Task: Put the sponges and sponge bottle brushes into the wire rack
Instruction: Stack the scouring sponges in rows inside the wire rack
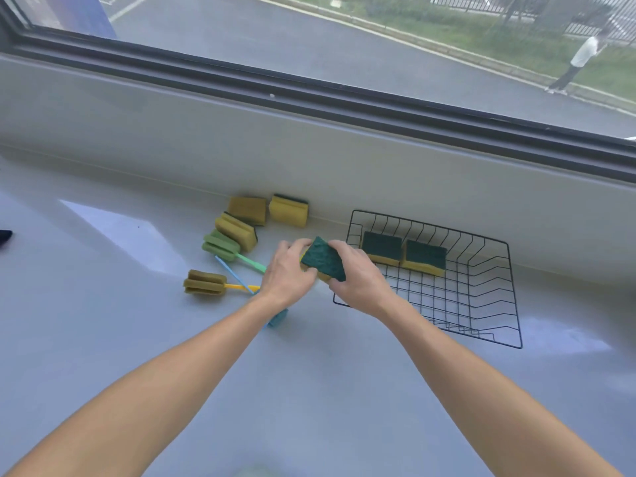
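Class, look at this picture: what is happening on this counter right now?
A person holds one green-and-yellow sponge between the left hand and the right hand, beside the wire rack. Two sponges already lie in the rack. Three more sponges and three bottle brushes are on the counter to the left.

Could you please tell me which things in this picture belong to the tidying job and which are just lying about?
Belongs to the job:
wire rack
two sponges in the rack
sponge held by both hands
three sponges by the wall
green brush, yellow brush, blue brush

Just lying about:
dark object at the left edge
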